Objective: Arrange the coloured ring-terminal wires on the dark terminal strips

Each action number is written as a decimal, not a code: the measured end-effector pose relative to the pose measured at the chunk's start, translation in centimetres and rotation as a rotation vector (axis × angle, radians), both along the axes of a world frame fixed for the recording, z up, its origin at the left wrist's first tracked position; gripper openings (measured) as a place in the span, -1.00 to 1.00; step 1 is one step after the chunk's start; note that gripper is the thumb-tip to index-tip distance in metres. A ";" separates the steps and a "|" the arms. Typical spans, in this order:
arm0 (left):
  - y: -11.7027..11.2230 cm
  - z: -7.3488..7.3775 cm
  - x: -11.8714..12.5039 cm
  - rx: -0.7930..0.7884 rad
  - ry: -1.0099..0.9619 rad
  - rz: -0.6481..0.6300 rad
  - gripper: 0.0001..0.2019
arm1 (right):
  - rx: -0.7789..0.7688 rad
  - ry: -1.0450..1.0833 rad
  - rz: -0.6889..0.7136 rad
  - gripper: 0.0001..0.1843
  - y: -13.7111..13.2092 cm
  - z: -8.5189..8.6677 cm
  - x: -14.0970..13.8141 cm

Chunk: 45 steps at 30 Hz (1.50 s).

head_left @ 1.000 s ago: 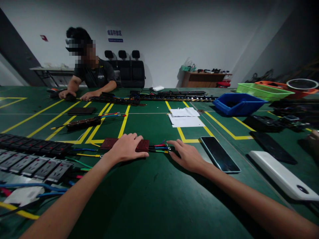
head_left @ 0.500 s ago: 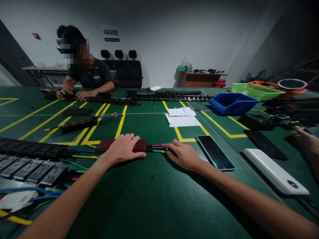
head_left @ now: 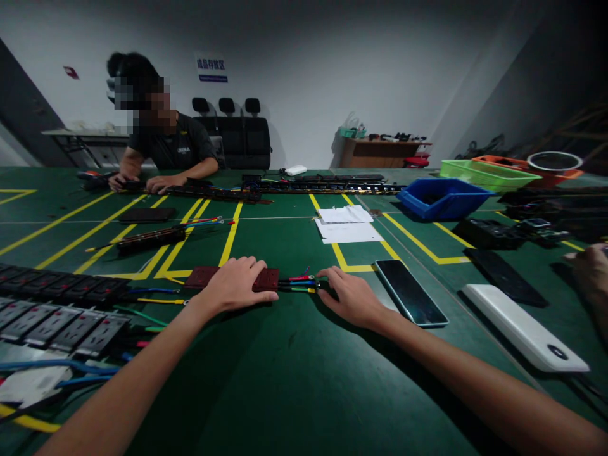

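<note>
My left hand [head_left: 240, 282] is wrapped over a dark red socket strip [head_left: 202, 277] lying on the green table, its thumb along the near side. From the strip's right end run several short wires [head_left: 294, 284], red, blue and green among them, with ring terminals at their tips. Beside those tips is my right hand [head_left: 349, 296], index finger and thumb apart on either side of the terminals; nothing seems pinched between them. Right of that hand lies a phone [head_left: 412, 292].
Black socket strips [head_left: 61, 285] and grey socket strips [head_left: 66, 326] with loose wires lie at left. White papers [head_left: 349, 231], a blue bin [head_left: 439, 197] and a white power bank [head_left: 525, 326] are around. Across the table a co-worker [head_left: 166, 149] handles a black strip; another hand [head_left: 591, 269] shows at far right.
My right index finger has drawn back slightly from the wire tips, opening a gap to the thumb. My left hand stays on the strip. The hand at far right has shifted.
</note>
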<state>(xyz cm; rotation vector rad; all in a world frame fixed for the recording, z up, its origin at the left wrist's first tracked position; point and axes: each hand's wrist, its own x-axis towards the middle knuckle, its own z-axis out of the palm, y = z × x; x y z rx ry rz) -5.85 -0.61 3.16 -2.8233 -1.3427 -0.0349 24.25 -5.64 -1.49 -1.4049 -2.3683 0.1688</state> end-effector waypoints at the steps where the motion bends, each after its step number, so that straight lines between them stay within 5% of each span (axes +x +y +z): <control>1: 0.0 0.0 0.0 -0.004 -0.005 -0.001 -0.17 | -0.002 0.007 -0.010 -0.74 0.0 -0.1 0.0; 10: -0.1 0.4 0.2 -0.019 -0.041 0.016 -0.24 | 0.042 0.005 -0.060 -0.80 0.2 -0.6 0.0; 22: -0.3 0.2 0.7 -0.001 -0.033 0.043 -0.23 | -0.009 0.306 0.031 -0.77 0.7 -0.9 0.9; 29: -0.2 0.0 0.8 0.016 0.000 0.034 -0.20 | 0.079 0.279 0.031 -0.62 0.2 -0.7 0.7; 45: -0.1 -0.2 0.7 0.052 0.022 0.020 -0.21 | 0.092 0.026 0.003 -0.70 0.2 -0.8 0.4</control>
